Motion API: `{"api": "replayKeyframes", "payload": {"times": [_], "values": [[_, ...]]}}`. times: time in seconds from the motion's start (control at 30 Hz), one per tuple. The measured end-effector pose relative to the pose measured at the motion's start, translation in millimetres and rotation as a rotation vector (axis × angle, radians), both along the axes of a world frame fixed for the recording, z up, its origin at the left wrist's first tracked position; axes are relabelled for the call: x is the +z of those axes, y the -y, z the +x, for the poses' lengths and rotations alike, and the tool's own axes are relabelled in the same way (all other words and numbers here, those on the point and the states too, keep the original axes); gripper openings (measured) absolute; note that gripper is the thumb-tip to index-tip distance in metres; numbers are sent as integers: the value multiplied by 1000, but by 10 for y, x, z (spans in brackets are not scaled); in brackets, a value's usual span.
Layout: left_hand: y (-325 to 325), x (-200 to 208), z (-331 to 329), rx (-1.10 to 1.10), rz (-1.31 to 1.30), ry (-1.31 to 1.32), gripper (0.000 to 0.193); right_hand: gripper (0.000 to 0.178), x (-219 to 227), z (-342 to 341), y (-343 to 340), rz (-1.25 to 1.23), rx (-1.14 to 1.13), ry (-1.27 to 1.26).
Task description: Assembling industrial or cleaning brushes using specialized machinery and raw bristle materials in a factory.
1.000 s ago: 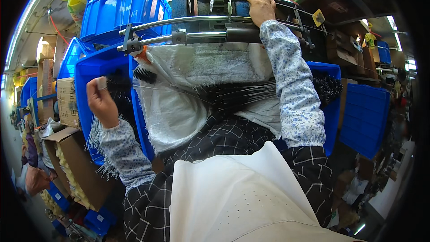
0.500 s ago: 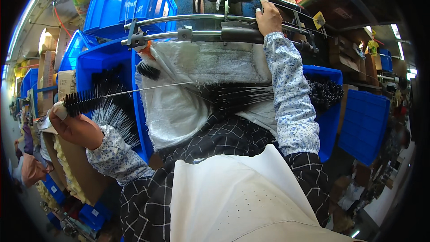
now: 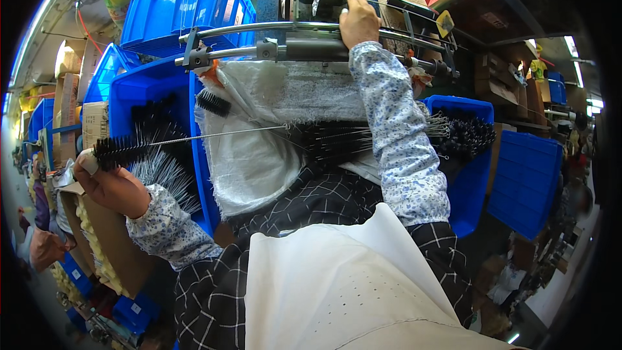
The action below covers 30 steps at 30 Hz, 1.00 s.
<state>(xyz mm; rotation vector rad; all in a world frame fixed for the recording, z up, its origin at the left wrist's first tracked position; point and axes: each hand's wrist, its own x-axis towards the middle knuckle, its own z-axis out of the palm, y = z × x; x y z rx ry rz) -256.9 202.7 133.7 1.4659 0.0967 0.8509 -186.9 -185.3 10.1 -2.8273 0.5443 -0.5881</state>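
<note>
"What has just changed for you?"

"Your right hand [image 3: 360, 23] has shifted leftward over the polished round metal rods [image 3: 249, 28], and its fingertips now sit nearer the middle of the blue-painted metal machine [image 3: 271, 1]. Your left hand [image 3: 116, 185] has hardly moved."

"Are your right fingers gripping anything?"

"They look bunched, but I cannot tell whether your fingertips pinch something up there."

"And your left fingers?"

"Your thumb and fingers pinch the outer end of a black cylindrical bristle brush [image 3: 122, 148]. Its thin metal stem runs rightward from them, over the deep blue plastic bin [image 3: 123, 100] and the crumpled white woven sheet [image 3: 246, 175]."

"What does that mean for your work?"

"I judge that your right hand has the active part at the machine, while your left keeps that brush ready. The bundled black wire-stemmed brushes [image 3: 334, 139] lie between your two hands, below your right fingers."
</note>
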Motion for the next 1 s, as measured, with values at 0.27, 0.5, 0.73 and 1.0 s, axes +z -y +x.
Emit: {"api": "replayKeyframes", "payload": {"times": [0.27, 0.5, 0.73, 1.0], "values": [[17, -109, 48, -131, 14, 6, 15, 21, -7, 8, -44, -30, -2, 9], [-238, -158, 22, -56, 17, -18, 16, 31, 12, -212, 552, -37, -3, -35], [276, -153, 127, -158, -62, -106, 12, 30, 112, -136, 1194, -150, -136, -147], [733, -442, 243, -634, -158, -214, 11, 23, 805, -836, 1486, 223, 317, -297]]}}
